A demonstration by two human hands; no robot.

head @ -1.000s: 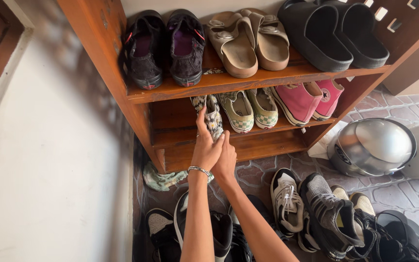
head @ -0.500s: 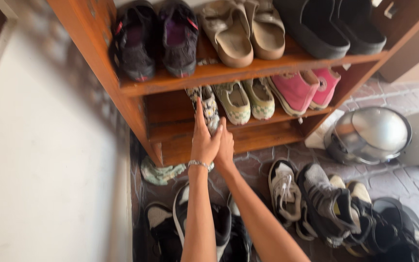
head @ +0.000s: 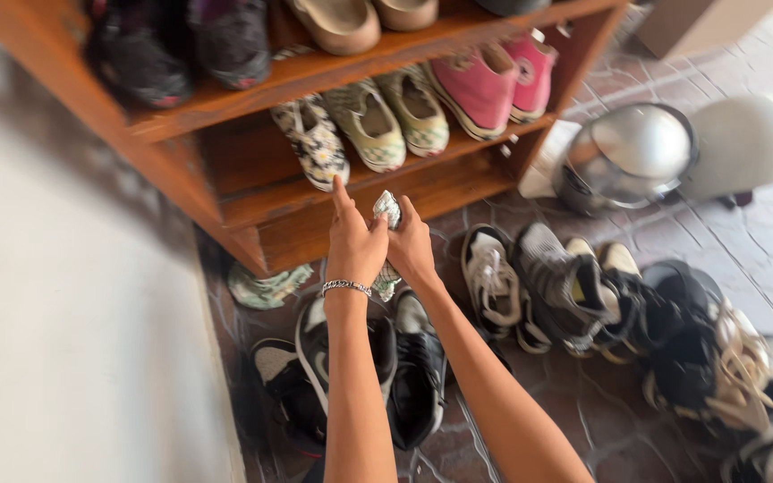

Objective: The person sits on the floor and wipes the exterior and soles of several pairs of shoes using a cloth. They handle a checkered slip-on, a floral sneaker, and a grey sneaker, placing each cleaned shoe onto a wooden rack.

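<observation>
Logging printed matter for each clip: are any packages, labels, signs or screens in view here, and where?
None that can be made out.
Only a round pale patch on the side of the pink canvas sneaker, middle shelf at the right; too blurred to tell more.

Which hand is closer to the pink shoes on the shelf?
The right hand. It is below and left of the pink shoes; the left hand, wearing a bracelet, sits farther left, beside it.
</observation>
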